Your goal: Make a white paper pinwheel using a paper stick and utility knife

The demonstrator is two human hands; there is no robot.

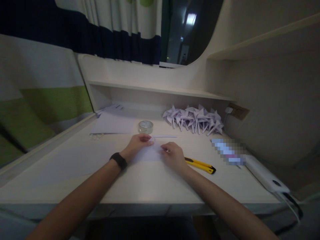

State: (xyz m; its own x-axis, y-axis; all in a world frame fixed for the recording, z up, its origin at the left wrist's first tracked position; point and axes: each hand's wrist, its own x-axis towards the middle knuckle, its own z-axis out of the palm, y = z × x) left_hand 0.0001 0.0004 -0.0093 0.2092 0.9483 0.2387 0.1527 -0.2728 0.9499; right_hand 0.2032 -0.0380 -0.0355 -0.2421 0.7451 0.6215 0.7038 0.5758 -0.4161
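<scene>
Head view shows a pale desk (150, 186) filling the lower half of the frame, with a low shelf (160, 89) running across above it. In the centre of the frame a small sheet of white paper (149, 154) lies flat on the desk between the two hands. The left hand (137, 144), a dark band on its wrist, rests on the sheet's left edge with its fingers curled down, pinching or pressing the paper. The right hand (173, 156) sits at the sheet's right edge with fingertips closed on the corner. The paper looks very light, thin and limp, so it would likely crease at a touch, tear if tugged and slide easily on the smooth top; edges and corners seem the safest places to hold it. Right of centre, against the back of the desk, stands a cluster of folded paper pinwheels (193, 119). A stack of loose sheets (112, 122) lies left of centre. Just right of the right hand lies a yellow utility knife (200, 165). Above the left hand sits a roll of clear tape (145, 126).
</scene>
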